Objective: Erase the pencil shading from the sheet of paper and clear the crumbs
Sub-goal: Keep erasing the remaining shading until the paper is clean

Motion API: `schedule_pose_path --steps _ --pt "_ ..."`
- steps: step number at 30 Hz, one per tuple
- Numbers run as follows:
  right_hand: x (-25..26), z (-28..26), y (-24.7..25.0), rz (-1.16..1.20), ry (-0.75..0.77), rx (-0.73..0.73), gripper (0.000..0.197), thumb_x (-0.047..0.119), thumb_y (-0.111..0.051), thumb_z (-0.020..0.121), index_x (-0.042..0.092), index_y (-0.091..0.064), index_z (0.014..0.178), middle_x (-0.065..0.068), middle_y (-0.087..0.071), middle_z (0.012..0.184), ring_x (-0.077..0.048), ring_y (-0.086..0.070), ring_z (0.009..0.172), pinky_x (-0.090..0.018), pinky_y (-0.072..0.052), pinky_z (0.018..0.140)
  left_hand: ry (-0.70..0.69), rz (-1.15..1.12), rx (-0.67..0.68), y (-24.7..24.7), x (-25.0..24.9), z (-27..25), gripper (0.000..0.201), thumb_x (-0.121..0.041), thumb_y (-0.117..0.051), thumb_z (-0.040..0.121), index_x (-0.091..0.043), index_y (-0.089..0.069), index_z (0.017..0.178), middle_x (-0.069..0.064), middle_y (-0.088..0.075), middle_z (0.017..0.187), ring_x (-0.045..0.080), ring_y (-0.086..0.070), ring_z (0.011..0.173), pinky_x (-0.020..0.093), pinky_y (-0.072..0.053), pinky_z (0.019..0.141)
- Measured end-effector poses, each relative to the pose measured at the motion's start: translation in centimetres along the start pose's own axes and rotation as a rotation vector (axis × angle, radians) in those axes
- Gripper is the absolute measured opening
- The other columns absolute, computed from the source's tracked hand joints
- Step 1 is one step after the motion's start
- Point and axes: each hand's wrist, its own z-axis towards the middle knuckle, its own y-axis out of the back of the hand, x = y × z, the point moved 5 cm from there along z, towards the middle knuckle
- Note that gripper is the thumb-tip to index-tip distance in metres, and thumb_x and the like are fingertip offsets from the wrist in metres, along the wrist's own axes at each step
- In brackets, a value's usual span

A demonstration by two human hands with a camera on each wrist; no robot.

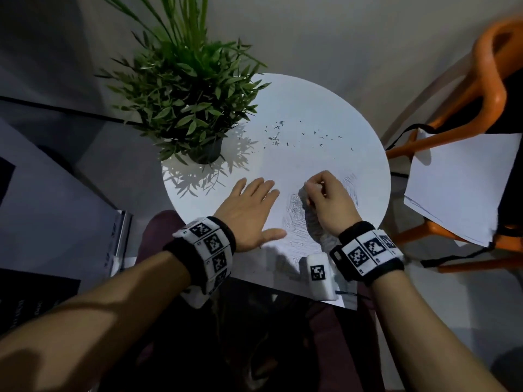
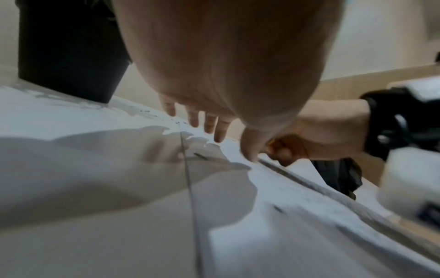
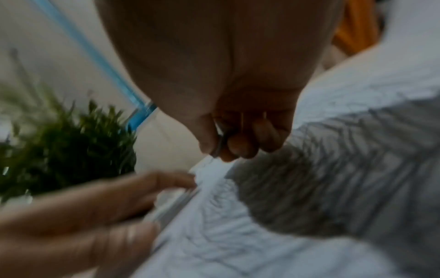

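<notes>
A white sheet of paper (image 1: pixel 300 165) lies on a round white table (image 1: pixel 283 89). Pencil shading (image 1: pixel 297 219) covers its near part, with more strokes (image 1: pixel 351 179) to the right. Dark eraser crumbs (image 1: pixel 276 135) are scattered over the far part of the sheet. My left hand (image 1: pixel 249 207) lies flat with fingers spread, pressing the sheet's left side. My right hand (image 1: pixel 322 199) is curled and pinches a small pale eraser (image 1: pixel 304 195) against the shading. In the blurred right wrist view the right hand's fingertips (image 3: pixel 240 148) pinch the eraser (image 3: pixel 220 144) above the shaded paper (image 3: pixel 333 188).
A potted green plant (image 1: pixel 192 103) in a black pot (image 1: pixel 209 152) stands at the table's left side. An orange chair (image 1: pixel 486 89) with loose white sheets (image 1: pixel 458 182) on it is to the right. Legs sit under the table's near edge.
</notes>
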Motion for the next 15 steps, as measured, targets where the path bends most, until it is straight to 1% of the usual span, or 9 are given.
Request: schedule_pose_path --steps 1,2,4,5,6,8,10,12,15 --pt "0.2 0.2 0.1 -0.166 0.037 0.026 0.011 0.017 -0.049 0.099 0.012 -0.051 0.09 0.004 -0.06 0.073 -0.011 -0.055 0.066 -0.01 -0.035 0.055 -0.004 0.001 -0.054 0.7 -0.1 0.6 0.074 -0.054 -0.038 0.101 -0.011 -0.014 0.156 0.008 -0.002 0.167 0.026 0.002 0.153 0.047 -0.002 0.123" --pt "0.3 0.3 0.0 -0.275 0.052 0.069 0.01 0.019 -0.05 0.098 0.012 -0.051 0.091 0.002 -0.062 0.077 -0.014 -0.056 0.071 -0.011 -0.036 0.056 -0.009 -0.002 -0.101 1.2 0.0 1.3 0.065 -0.04 -0.041 0.104 -0.011 -0.015 0.156 0.008 -0.002 0.167 0.026 0.002 0.153 0.045 -0.003 0.123" --pt "0.2 0.4 -0.4 -0.386 0.078 0.146 0.011 0.021 -0.053 0.098 0.01 -0.05 0.094 -0.006 -0.066 0.086 -0.023 -0.059 0.079 -0.024 -0.041 0.062 -0.036 -0.013 -0.135 1.9 0.2 2.9 0.064 -0.018 -0.039 0.104 -0.013 -0.006 0.159 0.006 0.008 0.167 0.024 0.009 0.153 0.044 0.0 0.124" --pt "0.3 0.5 -0.6 -0.424 0.1 0.166 0.012 0.021 -0.054 0.098 0.01 -0.05 0.095 -0.008 -0.067 0.089 -0.026 -0.06 0.081 -0.03 -0.044 0.067 -0.048 -0.009 -0.111 1.9 0.4 3.6 0.067 -0.013 -0.037 0.104 -0.015 0.0 0.16 0.004 0.012 0.167 0.024 0.012 0.153 0.043 0.001 0.124" --pt "0.5 0.7 -0.7 -0.463 0.124 0.183 0.014 0.022 -0.056 0.098 0.01 -0.05 0.095 -0.011 -0.067 0.091 -0.028 -0.06 0.083 -0.035 -0.047 0.071 -0.056 0.007 -0.068 1.7 0.7 4.1 0.067 -0.012 -0.035 0.105 -0.017 0.004 0.159 0.003 0.014 0.166 0.024 0.013 0.153 0.043 0.001 0.124" --pt "1.3 1.6 -0.9 -0.585 0.168 0.21 0.017 0.025 -0.055 0.098 0.01 -0.048 0.098 -0.014 -0.066 0.094 -0.033 -0.061 0.085 -0.041 -0.05 0.075 -0.061 0.068 0.01 0.9 1.2 4.7 0.063 -0.02 -0.027 0.108 -0.02 0.009 0.159 0.002 0.017 0.166 0.025 0.014 0.153 0.045 0.001 0.124" --pt "2.2 2.5 -1.0 -0.79 0.193 0.215 0.019 0.026 -0.049 0.101 0.007 -0.046 0.104 -0.017 -0.063 0.097 -0.034 -0.058 0.084 -0.039 -0.045 0.069 -0.059 0.116 0.031 0.4 1.6 4.7 0.059 -0.027 -0.02 0.109 -0.023 0.013 0.158 0.0 0.019 0.165 0.025 0.016 0.153 0.048 0.003 0.123" --pt "3.1 2.9 -1.2 -1.047 0.201 0.233 0.019 0.021 -0.041 0.103 0.005 -0.047 0.11 -0.017 -0.06 0.1 -0.03 -0.049 0.079 -0.037 -0.035 0.065 -0.054 0.116 0.043 0.2 1.7 4.6 0.059 -0.03 -0.018 0.109 -0.025 0.016 0.157 -0.001 0.022 0.165 0.023 0.018 0.152 0.049 0.006 0.123" --pt "4.0 2.5 -1.7 -1.238 0.223 0.254 0.021 0.019 -0.037 0.102 0.007 -0.052 0.112 -0.011 -0.062 0.099 -0.029 -0.048 0.076 -0.035 -0.033 0.064 -0.041 0.099 0.066 0.2 1.7 4.8 0.06 -0.03 -0.018 0.108 -0.026 0.017 0.157 -0.003 0.025 0.164 0.021 0.021 0.151 0.05 0.009 0.122"
